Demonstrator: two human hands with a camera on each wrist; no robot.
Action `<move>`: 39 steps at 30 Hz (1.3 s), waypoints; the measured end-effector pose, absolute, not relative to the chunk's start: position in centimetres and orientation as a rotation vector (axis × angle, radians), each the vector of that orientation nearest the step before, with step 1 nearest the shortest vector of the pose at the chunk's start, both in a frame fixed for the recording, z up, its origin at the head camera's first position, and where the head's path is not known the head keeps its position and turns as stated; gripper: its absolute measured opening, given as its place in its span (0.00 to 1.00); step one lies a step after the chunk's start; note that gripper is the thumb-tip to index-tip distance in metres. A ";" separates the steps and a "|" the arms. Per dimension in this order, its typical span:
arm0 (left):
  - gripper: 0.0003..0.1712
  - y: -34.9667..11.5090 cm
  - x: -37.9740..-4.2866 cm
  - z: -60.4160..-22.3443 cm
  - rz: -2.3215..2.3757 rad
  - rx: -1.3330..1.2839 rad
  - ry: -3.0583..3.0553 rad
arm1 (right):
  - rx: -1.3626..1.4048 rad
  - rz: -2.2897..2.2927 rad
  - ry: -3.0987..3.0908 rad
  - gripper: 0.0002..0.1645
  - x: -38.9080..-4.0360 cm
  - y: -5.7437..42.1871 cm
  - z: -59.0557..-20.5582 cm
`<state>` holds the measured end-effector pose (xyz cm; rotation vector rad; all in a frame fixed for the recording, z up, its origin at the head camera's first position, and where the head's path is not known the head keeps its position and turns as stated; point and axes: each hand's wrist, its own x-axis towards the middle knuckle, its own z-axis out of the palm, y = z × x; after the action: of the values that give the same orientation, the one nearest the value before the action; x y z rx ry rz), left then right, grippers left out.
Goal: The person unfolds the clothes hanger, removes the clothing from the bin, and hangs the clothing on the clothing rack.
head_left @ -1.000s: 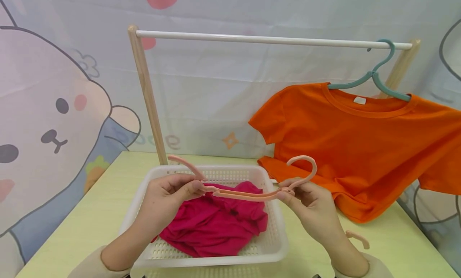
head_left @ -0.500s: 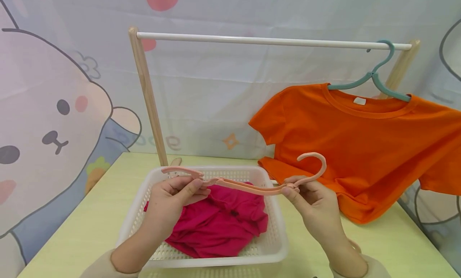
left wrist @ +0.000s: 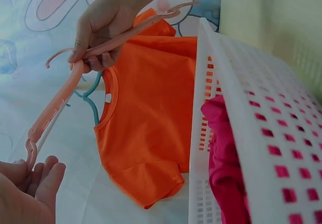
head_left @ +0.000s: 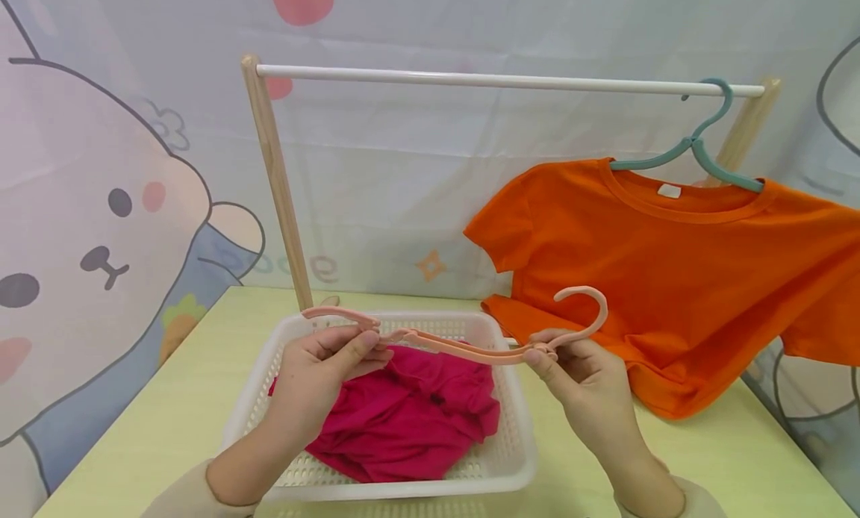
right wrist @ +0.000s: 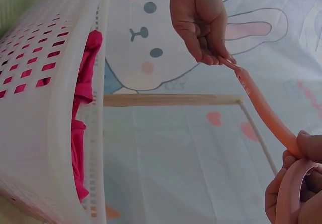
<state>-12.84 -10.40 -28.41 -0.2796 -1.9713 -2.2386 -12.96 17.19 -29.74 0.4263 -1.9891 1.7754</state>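
A peach-pink folding clothes hanger (head_left: pixel 463 351) is stretched between both hands above a white basket. My left hand (head_left: pixel 312 376) pinches its left end; a short curved pink piece shows just above those fingers. My right hand (head_left: pixel 591 387) grips the hanger at the joint below its hook (head_left: pixel 598 309), which points up. In the left wrist view, another hanger arm (left wrist: pixel 126 35) runs back past the right hand; from the head it is mostly hidden behind that hand. Below lies crumpled magenta cloth (head_left: pixel 416 425) inside the basket (head_left: pixel 396 491).
Behind stands a clothes rack with a white rail (head_left: pixel 470 79) and wooden posts (head_left: pixel 278 182). An orange T-shirt (head_left: pixel 645 264) hangs at its right on a teal hanger (head_left: pixel 708 160), its hem reaching the pale yellow table (head_left: pixel 134 428). A printed cloth backdrop (head_left: pixel 403 204) closes the rear.
Since a second ago the hook has shifted slightly right and the hanger's left end has risen a little. The rear arm by the right wrist has gone out of sight. Both hands keep their hold.
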 end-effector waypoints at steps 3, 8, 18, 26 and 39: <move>0.16 -10.6 -13.1 -28.1 -2.198 -0.306 -2.038 | 0.431 1.780 -1.983 0.08 -13.1 17.3 -29.9; 0.16 -11.2 -13.7 -27.4 -2.118 -0.390 -2.133 | 0.463 1.782 -1.945 0.10 -13.2 17.6 -30.0; 0.18 -12.4 -15.1 -26.0 -1.809 -0.337 -2.386 | 0.318 1.742 -1.985 0.06 -13.1 18.3 -29.2; 0.16 -13.3 -17.3 -26.5 -1.628 -0.338 -2.404 | 0.316 1.768 -1.977 0.05 -13.0 18.6 -29.2; 0.23 -16.9 -21.6 -28.5 -1.559 -0.270 -2.460 | 0.326 1.783 -1.969 0.08 -13.0 18.4 -29.4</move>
<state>-21.56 -16.86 -28.53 -0.2700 -2.4600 -1.5589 -13.03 18.35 -29.44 0.3256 -1.9692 1.7825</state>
